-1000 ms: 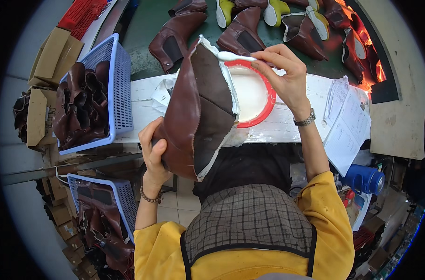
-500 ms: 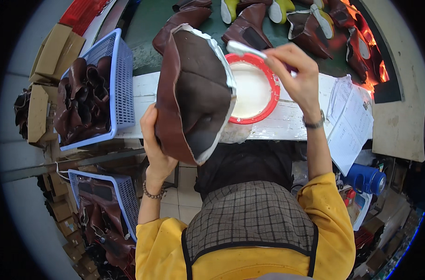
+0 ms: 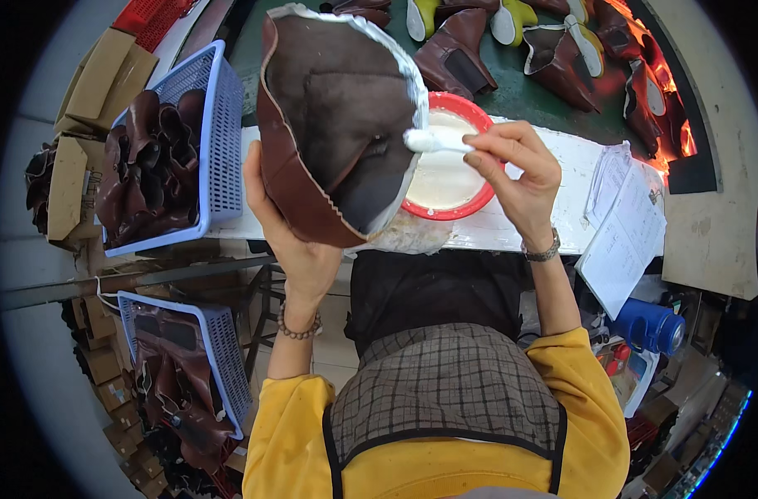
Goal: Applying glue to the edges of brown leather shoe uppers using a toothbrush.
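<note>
My left hand (image 3: 291,241) grips a dark brown leather boot upper (image 3: 291,170) from below and the left side, its wide opening turned up toward me. White paste coats the upper's right and far rim. In my right hand (image 3: 520,170), pinched between thumb and fingers, is a small white-handled brush (image 3: 437,142) with a paste-covered head. That head touches or nearly touches the upper's right rim. Beneath the brush, a red bowl (image 3: 481,200) of white paste stands on the white bench edge, partly hidden by the upper.
A blue basket (image 3: 221,141) of brown uppers stands left, a second blue basket (image 3: 229,349) below it. More boot uppers (image 3: 458,62), some with yellow-green forms inside, lie on the green surface (image 3: 512,100). Papers (image 3: 624,224) lie right, above a blue flask (image 3: 649,326).
The boot upper has moved away from me and tilted, showing more of its inside. My right hand has brought the brush nearer, down to the upper's right rim.
</note>
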Demonstrator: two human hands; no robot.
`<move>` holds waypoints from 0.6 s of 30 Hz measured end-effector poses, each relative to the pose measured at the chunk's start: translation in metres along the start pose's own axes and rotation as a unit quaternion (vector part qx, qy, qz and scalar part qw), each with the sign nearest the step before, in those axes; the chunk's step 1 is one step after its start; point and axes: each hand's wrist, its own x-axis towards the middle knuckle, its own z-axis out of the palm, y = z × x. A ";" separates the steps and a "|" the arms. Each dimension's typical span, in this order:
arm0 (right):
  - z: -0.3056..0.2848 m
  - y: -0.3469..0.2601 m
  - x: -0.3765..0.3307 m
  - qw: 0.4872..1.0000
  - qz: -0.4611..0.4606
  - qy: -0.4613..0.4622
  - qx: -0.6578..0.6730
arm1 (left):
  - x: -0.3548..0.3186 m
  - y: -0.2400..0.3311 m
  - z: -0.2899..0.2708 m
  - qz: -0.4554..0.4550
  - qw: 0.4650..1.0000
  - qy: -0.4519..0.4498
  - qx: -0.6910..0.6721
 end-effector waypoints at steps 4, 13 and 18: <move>0.000 -0.014 -0.010 0.999 0.009 -0.034 0.018 | 0.007 -0.014 0.007 0.036 0.998 0.053 0.024; -0.009 -0.031 -0.012 0.988 0.056 -0.143 0.027 | 0.019 -0.029 0.005 0.176 0.967 0.054 0.174; -0.034 0.023 -0.005 0.969 0.103 -0.093 -0.202 | 0.016 -0.022 -0.021 -0.092 0.983 -0.012 -0.155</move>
